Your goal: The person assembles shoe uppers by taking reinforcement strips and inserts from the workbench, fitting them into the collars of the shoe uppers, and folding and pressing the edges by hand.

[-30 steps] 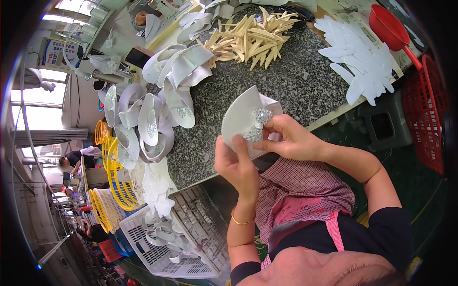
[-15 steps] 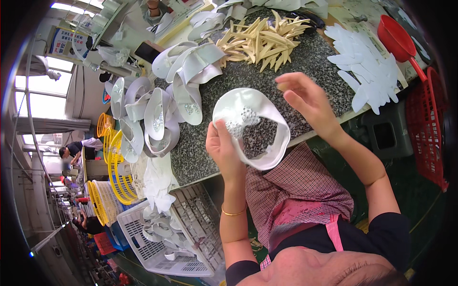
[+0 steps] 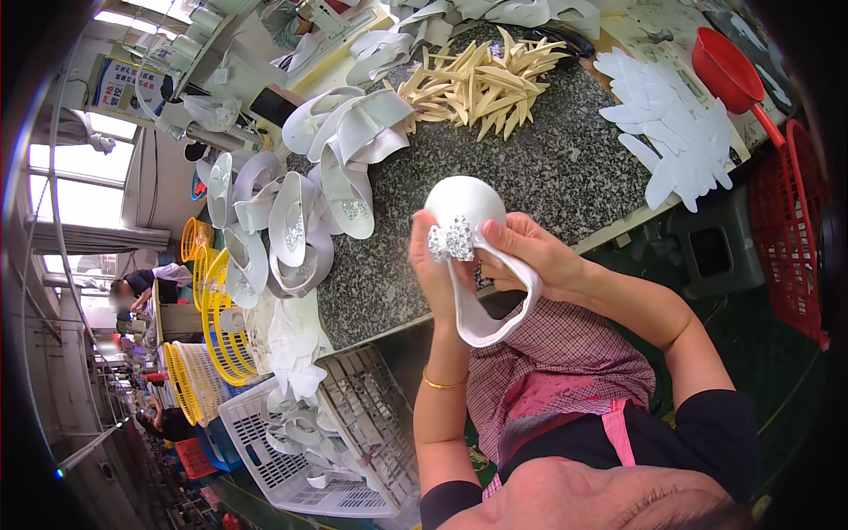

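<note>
Between my two hands is a white shoe upper (image 3: 466, 198) with a cluster of sparkling stones at its front, lifted above the near edge of the speckled stone worktop (image 3: 574, 181). My left hand (image 3: 430, 276) is closed on its left side next to the stones. My right hand (image 3: 537, 254) grips the right side, thumb on top, its other fingers partly hidden by the upper. The open heel band hangs toward me. Several similar white uppers (image 3: 288, 219), some with stones, stand at the left of the worktop.
Beige pointed strips (image 3: 481, 81) lie heaped at the back, flat white pieces (image 3: 673, 128) at the right. Beyond those is a red scoop (image 3: 726, 71). A red crate (image 3: 786, 238) stands right of the worktop, a white basket (image 3: 256, 437) of pieces below left, yellow baskets (image 3: 219, 309) further left.
My right hand has come down from the air and taken hold of the shoe upper. The upper is turned and tilted, its stones now facing up, and sits slightly nearer me.
</note>
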`<action>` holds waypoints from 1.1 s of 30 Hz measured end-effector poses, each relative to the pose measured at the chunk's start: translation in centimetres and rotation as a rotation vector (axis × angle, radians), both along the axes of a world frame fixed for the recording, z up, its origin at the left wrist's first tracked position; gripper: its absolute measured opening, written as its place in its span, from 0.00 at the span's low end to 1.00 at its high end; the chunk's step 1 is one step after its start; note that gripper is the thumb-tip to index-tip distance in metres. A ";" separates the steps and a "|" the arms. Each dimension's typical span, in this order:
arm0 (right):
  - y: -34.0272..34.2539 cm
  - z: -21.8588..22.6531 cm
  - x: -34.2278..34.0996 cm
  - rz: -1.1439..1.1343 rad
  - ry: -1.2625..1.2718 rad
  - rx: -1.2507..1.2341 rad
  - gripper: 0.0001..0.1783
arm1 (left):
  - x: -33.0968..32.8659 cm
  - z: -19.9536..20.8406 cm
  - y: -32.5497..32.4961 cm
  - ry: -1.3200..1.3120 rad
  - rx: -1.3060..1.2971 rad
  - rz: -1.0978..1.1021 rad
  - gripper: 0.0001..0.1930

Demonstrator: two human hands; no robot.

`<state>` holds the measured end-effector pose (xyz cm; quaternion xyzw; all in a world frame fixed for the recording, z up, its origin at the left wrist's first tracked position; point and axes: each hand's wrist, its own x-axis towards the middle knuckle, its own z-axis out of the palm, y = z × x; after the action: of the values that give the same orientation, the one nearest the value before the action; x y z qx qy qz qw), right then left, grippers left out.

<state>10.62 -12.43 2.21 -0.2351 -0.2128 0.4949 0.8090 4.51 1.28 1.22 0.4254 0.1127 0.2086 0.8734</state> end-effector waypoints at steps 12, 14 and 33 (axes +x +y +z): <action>-1.0 1.2 3.8 -0.994 -0.395 -0.410 0.17 | -0.3 3.2 -2.1 -0.150 1.547 0.345 0.16; -0.9 0.7 3.7 -1.002 -0.392 -0.451 0.18 | -0.5 2.8 -3.2 -0.118 1.489 0.265 0.11; -1.0 -0.9 1.3 -0.680 0.012 -0.568 0.24 | -2.6 -0.5 -6.1 0.099 1.120 0.154 0.15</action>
<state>11.91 -13.44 1.33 -0.5019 0.0255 0.2409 0.8303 1.87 -4.85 0.77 0.8235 0.0563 0.2795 0.4905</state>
